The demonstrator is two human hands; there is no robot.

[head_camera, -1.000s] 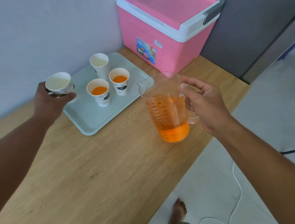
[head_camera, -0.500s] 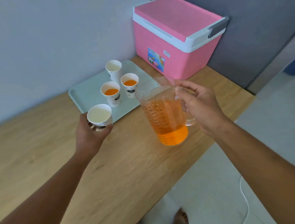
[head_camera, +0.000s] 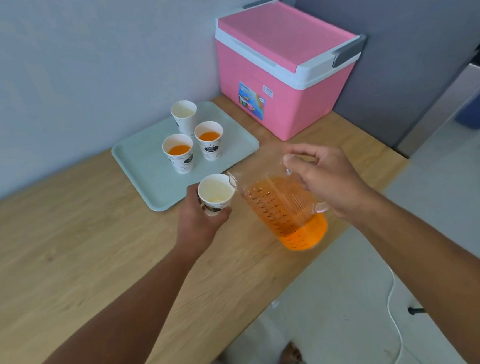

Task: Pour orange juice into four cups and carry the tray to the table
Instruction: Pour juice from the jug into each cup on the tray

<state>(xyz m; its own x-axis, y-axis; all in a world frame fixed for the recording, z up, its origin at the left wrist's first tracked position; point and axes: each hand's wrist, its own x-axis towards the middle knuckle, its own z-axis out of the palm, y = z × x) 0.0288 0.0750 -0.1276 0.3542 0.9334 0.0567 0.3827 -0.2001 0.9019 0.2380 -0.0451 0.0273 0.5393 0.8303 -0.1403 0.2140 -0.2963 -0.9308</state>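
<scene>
Cup [head_camera: 215,194] number three is now off the tray, gripped around its base in my left hand [head_camera: 200,226], held low over the counter just in front of the tray's near edge; a second ago it was still back by the tray's left side. Jug [head_camera: 283,213] has swung in too: my right hand [head_camera: 328,181] is closed on its handle, body tipped, spout touching or just beside the cup's rim. Faint orange at the cup's bottom, so I judge the third pour is just starting. Two cups with juice [head_camera: 179,153] sit on the pale green tray [head_camera: 140,155]; the empty cup [head_camera: 184,115] stands behind them, so one more fill after this, then the carry. Spill risk if I tip fast. Light wooden counter [head_camera: 65,255], pink cooler [head_camera: 284,73] in the corner beside the tray, grey wall, pale floor with a white cable [head_camera: 395,307].
</scene>
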